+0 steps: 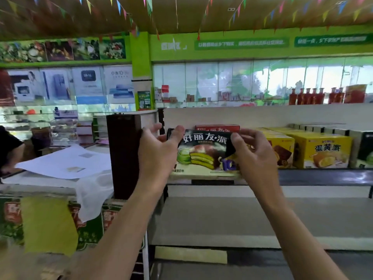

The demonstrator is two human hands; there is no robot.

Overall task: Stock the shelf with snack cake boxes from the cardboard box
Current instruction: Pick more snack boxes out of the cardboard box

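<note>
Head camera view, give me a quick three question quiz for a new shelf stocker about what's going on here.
1. True or false: both hands are on the black snack cake box.
2. What stands directly right of it on the shelf? A) yellow boxes B) bottles C) nothing
3. Fill in: the box behind the black one is ____ in colour.

Key
1. True: the left hand touches its left end, and the right hand grips its right end.
2. A, the yellow boxes.
3. Red, the red box.
</note>
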